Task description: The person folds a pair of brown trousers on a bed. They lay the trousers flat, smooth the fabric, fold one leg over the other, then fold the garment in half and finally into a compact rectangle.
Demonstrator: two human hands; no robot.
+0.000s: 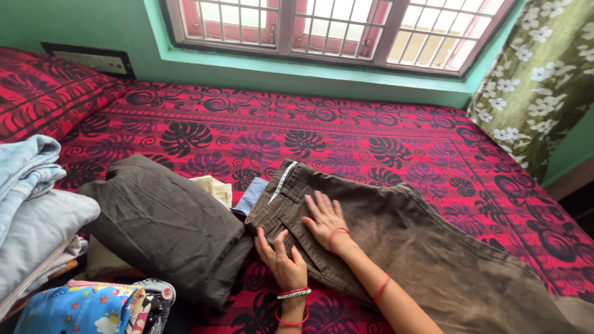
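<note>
Both the left hand [279, 256] and the right hand [325, 218] lie flat and unclenched on the waistband of the brown trousers [402, 247] spread across the bed [371, 136]. Grasping nothing, the palms risk dragging the cloth into wrinkles.

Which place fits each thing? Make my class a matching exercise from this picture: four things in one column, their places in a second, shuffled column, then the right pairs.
Things:
1. Brown trousers
2. Folded dark garment
3. Flowered curtain
4. Pale blue clothes

Places:
A. Far left edge
B. Under both hands: left hand, right hand
C. Upper right, beside the window
D. On the bedspread, just left of the hands

Pairs: 1-B, 2-D, 3-C, 4-A
</note>
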